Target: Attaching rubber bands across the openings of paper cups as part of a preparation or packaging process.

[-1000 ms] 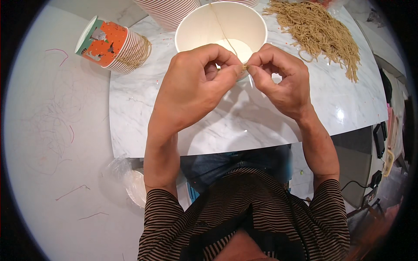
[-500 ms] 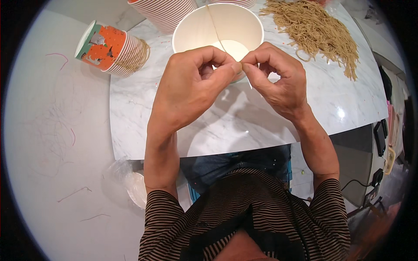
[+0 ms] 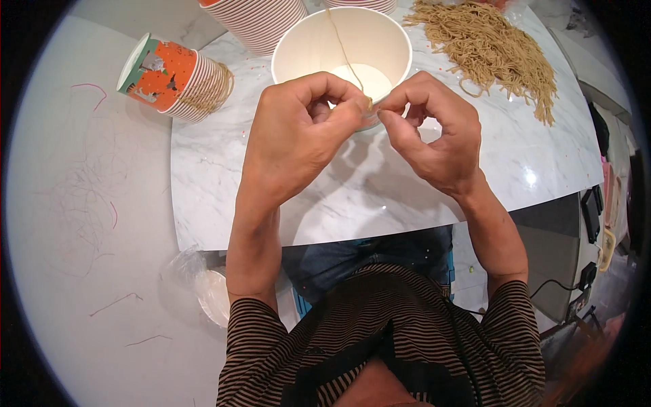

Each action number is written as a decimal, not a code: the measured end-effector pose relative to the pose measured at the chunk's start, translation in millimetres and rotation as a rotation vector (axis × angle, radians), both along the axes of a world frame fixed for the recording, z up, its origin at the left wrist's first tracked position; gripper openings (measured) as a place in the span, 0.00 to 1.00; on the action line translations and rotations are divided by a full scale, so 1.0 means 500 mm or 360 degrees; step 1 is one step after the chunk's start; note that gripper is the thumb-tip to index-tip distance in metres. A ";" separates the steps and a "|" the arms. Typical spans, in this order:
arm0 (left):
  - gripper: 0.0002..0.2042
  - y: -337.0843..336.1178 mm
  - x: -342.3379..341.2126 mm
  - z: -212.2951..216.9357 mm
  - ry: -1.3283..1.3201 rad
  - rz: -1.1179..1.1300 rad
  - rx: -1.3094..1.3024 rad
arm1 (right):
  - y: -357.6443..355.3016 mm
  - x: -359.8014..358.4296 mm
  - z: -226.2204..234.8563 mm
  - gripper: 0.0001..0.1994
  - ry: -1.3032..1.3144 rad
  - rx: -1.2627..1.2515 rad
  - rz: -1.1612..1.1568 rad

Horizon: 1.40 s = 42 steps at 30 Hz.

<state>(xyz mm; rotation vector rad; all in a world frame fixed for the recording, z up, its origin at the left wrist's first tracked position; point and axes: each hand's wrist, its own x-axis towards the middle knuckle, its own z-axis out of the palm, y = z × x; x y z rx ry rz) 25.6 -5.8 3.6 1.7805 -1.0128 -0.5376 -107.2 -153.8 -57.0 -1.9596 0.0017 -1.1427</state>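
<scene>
My left hand (image 3: 295, 139) is closed in a pinch on one end of a thin tan cord (image 3: 344, 54). A small pale knot or bit of it shows at the thumb tip. From there the cord runs up through a large white paper tub (image 3: 291, 57) to its far rim. Close by on the right, my right hand (image 3: 444, 139) has thumb and forefinger pressed together, a small gap from the left fingertips. Whatever it pinches, if anything, is too small to make out. Both hands are in front of the tub's near rim, over the marble-patterned table (image 3: 325, 203).
A heap of tan cords (image 3: 502, 54) lies at the far right. Stacked orange-patterned paper cups (image 3: 176, 74) lean at the left, cords looped round them. Another paper tub stack (image 3: 261, 24) stands behind. Thread scraps (image 3: 114, 214) and a plastic bag (image 3: 186, 264) are at the left.
My fingertips have parted slightly, the right hand shifting a little to the right. The cord now hangs slacker in the tub, and a small bit shows at my left fingertips.
</scene>
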 end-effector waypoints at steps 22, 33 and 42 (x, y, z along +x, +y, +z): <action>0.06 -0.003 -0.022 -0.008 -0.0106 0.0116 -0.0078 | 0.015 0.006 -0.008 0.07 0.0003 -0.0246 -0.0272; 0.05 0.008 -0.011 -0.012 -0.0058 0.0125 -0.0005 | -0.001 -0.004 -0.024 0.06 0.0101 0.0332 0.0062; 0.06 -0.002 -0.020 -0.019 -0.0044 0.0134 -0.0155 | 0.009 0.014 -0.011 0.04 -0.0086 -0.0294 -0.0264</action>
